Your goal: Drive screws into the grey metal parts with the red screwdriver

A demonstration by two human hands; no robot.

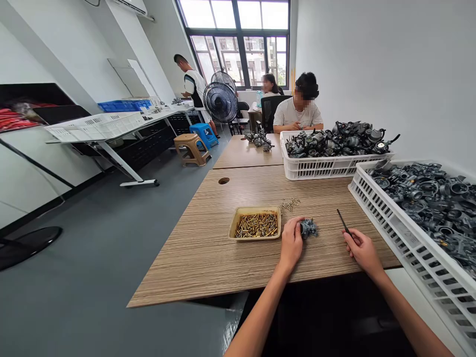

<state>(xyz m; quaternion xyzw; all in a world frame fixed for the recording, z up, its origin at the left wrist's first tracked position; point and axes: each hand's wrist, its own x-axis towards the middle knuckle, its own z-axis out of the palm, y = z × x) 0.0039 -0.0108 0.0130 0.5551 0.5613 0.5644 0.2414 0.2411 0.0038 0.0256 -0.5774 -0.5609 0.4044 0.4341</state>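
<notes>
My left hand (291,240) is closed around a small grey metal carburetor body (308,227) at the table's near side. My right hand (362,249), to the right of it, grips a thin black screwdriver (342,220) whose shaft points up and to the left, apart from the carburetor body. Left of my left hand stands a shallow beige tray (233,224) filled with small brass threaded pieces (256,226). Behind my left hand, a loose little pile of similar brass pieces (290,204) lies on the wooden table (193,253).
A white crate (405,233) of grey metal parts flanks my right arm. Farther back, another white crate (323,168) holds assembled carburetors, with more carburetors (259,140) to its left. A co-worker (299,111) sits across the table; a fan (220,101) and stools (192,148) stand beyond.
</notes>
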